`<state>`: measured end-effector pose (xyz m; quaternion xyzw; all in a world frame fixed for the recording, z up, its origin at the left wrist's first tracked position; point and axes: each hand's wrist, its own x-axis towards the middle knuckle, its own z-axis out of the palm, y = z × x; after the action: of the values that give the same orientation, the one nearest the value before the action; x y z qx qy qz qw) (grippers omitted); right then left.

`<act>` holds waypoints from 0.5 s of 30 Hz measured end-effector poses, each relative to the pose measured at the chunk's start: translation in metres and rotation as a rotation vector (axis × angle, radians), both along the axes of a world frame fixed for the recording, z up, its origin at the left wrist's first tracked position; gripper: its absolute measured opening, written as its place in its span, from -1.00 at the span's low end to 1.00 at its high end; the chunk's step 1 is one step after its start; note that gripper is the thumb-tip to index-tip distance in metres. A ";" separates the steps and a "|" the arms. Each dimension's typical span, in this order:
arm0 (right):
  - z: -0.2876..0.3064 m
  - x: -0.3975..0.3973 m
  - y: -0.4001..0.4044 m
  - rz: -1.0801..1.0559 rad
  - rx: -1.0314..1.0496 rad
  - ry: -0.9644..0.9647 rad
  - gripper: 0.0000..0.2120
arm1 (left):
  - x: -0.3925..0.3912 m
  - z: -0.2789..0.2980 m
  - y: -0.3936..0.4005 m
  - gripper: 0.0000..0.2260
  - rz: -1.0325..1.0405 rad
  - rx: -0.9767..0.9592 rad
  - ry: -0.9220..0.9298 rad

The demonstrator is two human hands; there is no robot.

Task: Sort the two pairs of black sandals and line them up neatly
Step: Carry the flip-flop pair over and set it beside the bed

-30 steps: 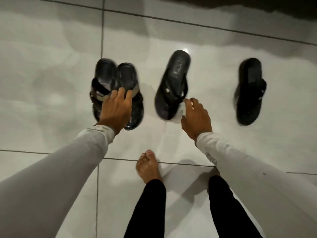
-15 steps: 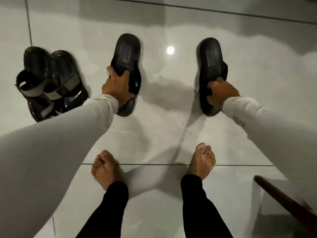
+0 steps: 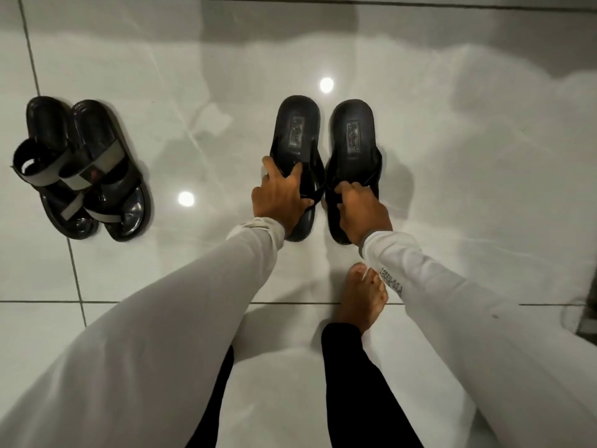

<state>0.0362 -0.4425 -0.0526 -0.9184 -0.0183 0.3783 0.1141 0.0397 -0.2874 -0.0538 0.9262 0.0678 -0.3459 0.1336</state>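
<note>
Two black thong sandals lie side by side on the white tiled floor, heels away from me. My left hand (image 3: 279, 197) grips the left thong sandal (image 3: 297, 130) at its straps. My right hand (image 3: 361, 211) grips the right thong sandal (image 3: 352, 137) at its straps. The two soles are almost touching. At the far left a pair of black sandals with grey straps sits together: one (image 3: 48, 163) on the outside, the other (image 3: 109, 176) beside it, slightly angled.
My bare right foot (image 3: 363, 299) stands just behind the right thong sandal. Glossy tile floor (image 3: 468, 189) spreads to the right and ahead. A dark object (image 3: 586, 321) pokes in at the right edge.
Both hands have brought the two thong sandals together; half a second ago they lay well apart. The view has shifted right, so the grey-strapped pair sits further left.
</note>
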 end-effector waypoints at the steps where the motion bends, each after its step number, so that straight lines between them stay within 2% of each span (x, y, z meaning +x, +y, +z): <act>1: 0.003 -0.001 -0.004 -0.005 0.010 0.000 -0.62 | -0.001 0.002 -0.002 -0.37 -0.011 -0.001 0.006; 4: 0.022 -0.005 -0.016 0.047 0.055 0.017 -0.43 | -0.009 0.018 -0.001 -0.28 -0.097 0.058 0.022; 8: 0.042 -0.004 -0.015 0.142 0.057 0.117 -0.27 | -0.022 0.045 0.011 -0.27 -0.160 0.133 -0.024; 11: 0.044 0.001 0.000 0.145 0.040 0.205 -0.23 | -0.029 0.051 0.025 -0.27 -0.221 0.115 -0.093; 15: 0.027 0.012 0.028 0.128 -0.039 0.283 -0.31 | -0.025 0.041 0.054 -0.25 -0.333 0.111 -0.193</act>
<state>0.0483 -0.4143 -0.0260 -0.8550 -0.0531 0.5107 0.0733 0.0146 -0.2336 -0.0126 0.9594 -0.0804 -0.2686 0.0294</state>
